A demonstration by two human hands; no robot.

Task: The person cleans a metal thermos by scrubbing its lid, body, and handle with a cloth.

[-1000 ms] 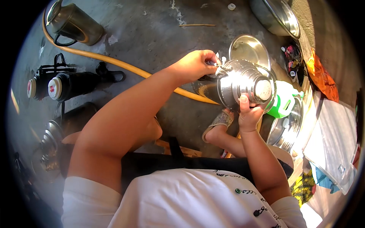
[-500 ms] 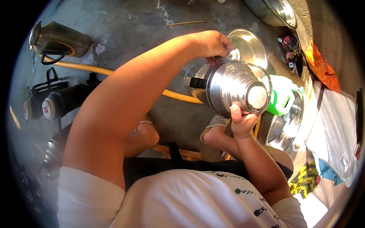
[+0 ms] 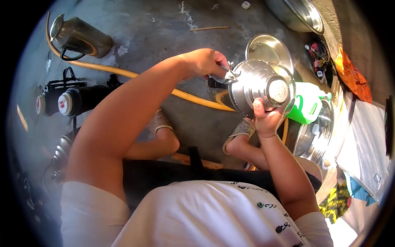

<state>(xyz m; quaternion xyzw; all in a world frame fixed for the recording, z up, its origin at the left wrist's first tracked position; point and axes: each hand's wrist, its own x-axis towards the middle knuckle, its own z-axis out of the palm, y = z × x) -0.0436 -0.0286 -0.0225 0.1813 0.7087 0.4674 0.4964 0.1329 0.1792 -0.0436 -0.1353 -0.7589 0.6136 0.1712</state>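
Note:
My right hand (image 3: 266,117) grips the stepped neck of a shiny metal flask (image 3: 252,84), with the thumb near its round white top (image 3: 278,90). The flask lies tilted in the air, its top facing right. My left hand (image 3: 212,66) pinches a crumpled grey cloth (image 3: 231,75) against the flask's wide shoulder, on the left side. The left fingers are partly hidden behind the cloth and flask. Behind the flask is a round metal bowl (image 3: 269,48). A green and white jug (image 3: 306,105) stands just right of it.
A metal pitcher (image 3: 84,37) lies at upper left, near a yellow hose (image 3: 189,97) crossing the floor. Two dark flasks (image 3: 84,100) lie at left. Basins (image 3: 294,14) (image 3: 325,131), an orange bag (image 3: 352,76) and a white sheet (image 3: 364,138) are at right.
The camera view has shifted. My left hand with the cloth moved up to the flask's upper side, then back down to its left side. My right hand keeps hold of the neck.

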